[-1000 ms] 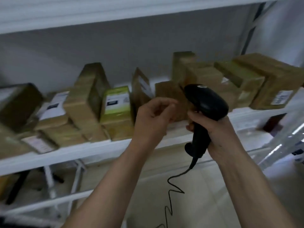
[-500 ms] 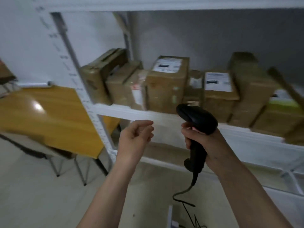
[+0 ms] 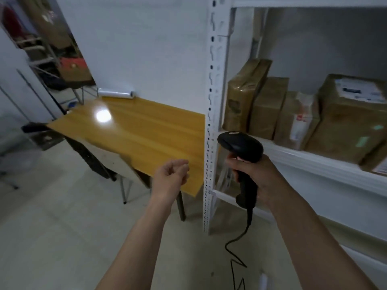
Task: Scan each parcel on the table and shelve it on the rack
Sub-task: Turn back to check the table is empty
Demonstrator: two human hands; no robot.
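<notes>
Gripping the black scanner (image 3: pixel 240 144) by its handle, the right hand (image 3: pixel 254 176) holds it upright just in front of the white rack (image 3: pixel 213 114), fingers wrapped round the grip and one finger up near the trigger; the scanner's head points left, roughly toward the table (image 3: pixel 136 130), and its cord (image 3: pixel 236 243) dangles down in loose kinks toward the floor. The left hand (image 3: pixel 171 174) is out in the air over the table's near corner, fingers curled in loosely, holding nothing at all.

Parcels (image 3: pixel 293 109) are up on the rack's shelf, brown taped boxes packed side by side; the leftmost ones stand on end and lean right a bit, and the big one further right has a white label on top. The tabletop is glossy yellow wood with a light glare on it; no parcel shows on the part in view, only a white roll (image 3: pixel 116 94) lying at the far edge against the wall. A chair (image 3: pixel 109 158) with something dark draped over it sits tucked at the table's near side; everything's a bit blurry.
</notes>
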